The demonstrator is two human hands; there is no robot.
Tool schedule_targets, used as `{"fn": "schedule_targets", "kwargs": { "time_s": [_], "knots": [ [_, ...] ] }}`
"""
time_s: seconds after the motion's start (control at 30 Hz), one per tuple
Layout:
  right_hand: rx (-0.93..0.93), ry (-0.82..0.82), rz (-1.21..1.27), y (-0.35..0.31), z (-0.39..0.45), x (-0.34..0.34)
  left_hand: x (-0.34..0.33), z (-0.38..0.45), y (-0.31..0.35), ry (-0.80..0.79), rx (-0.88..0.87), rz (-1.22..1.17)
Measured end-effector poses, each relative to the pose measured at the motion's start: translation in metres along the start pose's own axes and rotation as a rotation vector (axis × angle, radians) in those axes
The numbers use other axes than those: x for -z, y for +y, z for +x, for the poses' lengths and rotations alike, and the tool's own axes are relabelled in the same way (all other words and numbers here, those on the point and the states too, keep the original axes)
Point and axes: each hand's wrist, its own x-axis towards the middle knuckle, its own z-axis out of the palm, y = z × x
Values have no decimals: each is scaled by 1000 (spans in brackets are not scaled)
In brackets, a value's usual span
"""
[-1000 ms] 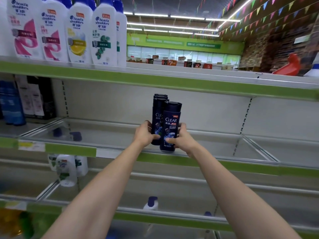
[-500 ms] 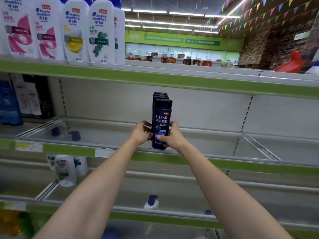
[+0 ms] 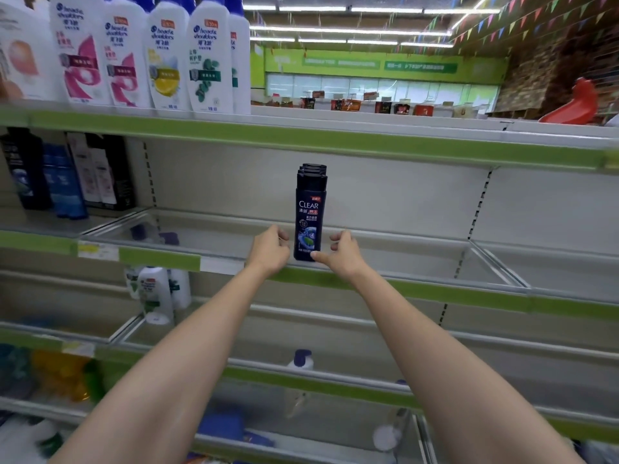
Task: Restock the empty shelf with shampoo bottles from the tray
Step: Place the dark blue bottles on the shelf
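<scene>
Three dark blue CLEAR shampoo bottles (image 3: 310, 216) stand upright in a row, one behind another, near the front edge of the middle shelf (image 3: 385, 259). Only the front bottle's label shows. My left hand (image 3: 270, 251) hovers just left of the front bottle with loosely curled fingers, a small gap between them. On the other side, my right hand (image 3: 342, 253) has its fingers spread off the bottle, and only the thumb tip touches the bottle's base. The tray is out of view.
White Head & Shoulders bottles (image 3: 167, 58) line the top shelf at left. Dark and blue bottles (image 3: 63, 175) fill the compartment to the left. A clear divider (image 3: 495, 266) bounds the shelf section on the right. White bottles (image 3: 155, 296) stand on the lower shelf.
The front bottle was slid into line with the two behind it. Both hands then let go of the bottles and opened to either side.
</scene>
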Motion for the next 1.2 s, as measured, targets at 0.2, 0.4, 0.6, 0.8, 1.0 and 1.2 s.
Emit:
{"fn": "schedule_targets", "kwargs": {
  "time_s": [0.2,0.4,0.6,0.8,1.0,1.2],
  "knots": [
    [92,-153,-305,26,-57,19,-17,-71,7,-95,-17,187],
    [36,-378,-457,97,-122,12,-61,-149,-20,-314,90,321],
    [-58,-556,-547,179,-177,-3,-117,-219,-56,-586,111,448],
    [-220,-676,-590,256,-224,-31,-170,-271,-115,-862,115,592],
    [-362,-767,-571,322,-268,-64,-211,-316,-164,-1000,129,614],
    [-522,-826,-514,380,-310,-85,-241,-357,-205,-1119,223,593]
  ]
}}
